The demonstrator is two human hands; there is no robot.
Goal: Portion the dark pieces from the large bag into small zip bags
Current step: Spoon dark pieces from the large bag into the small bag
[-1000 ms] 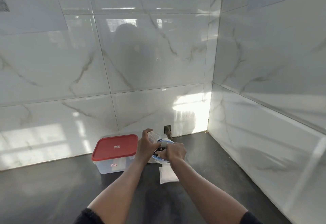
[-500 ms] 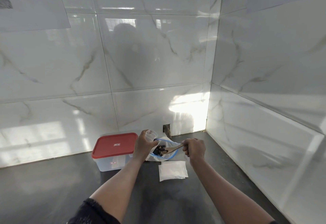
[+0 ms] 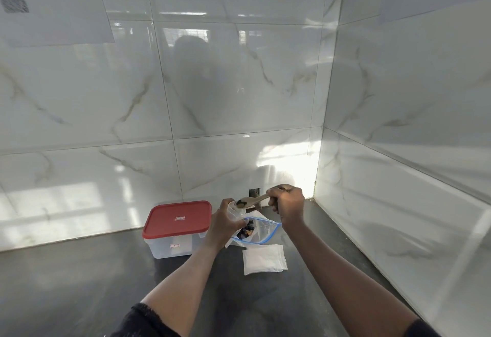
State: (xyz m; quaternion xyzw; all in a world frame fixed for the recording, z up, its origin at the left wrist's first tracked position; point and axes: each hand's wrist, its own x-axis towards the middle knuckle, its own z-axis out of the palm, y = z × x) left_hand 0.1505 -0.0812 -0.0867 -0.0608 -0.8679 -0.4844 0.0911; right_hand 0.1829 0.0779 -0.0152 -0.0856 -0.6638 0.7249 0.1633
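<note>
While my left hand (image 3: 223, 226) grips a small bag (image 3: 235, 210), my right hand (image 3: 288, 204) clutches a spoon (image 3: 252, 200), its loaded bowl at that bag's mouth. Just below both hands the big bag (image 3: 261, 233) gapes, dark pieces (image 3: 245, 230) inside. A lidded box (image 3: 176, 220) sits left of my left hand. What's in the small bag, I can't tell.

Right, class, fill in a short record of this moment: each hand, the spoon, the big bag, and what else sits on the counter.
left hand: holds a small zip bag, mouth up
right hand: grips a wooden spoon by its handle
spoon bowl: carries dark pieces, at the small bag's mouth
large bag: open on the counter, more dark pieces inside
also on counter: stack of small bags, red-lidded container
</note>
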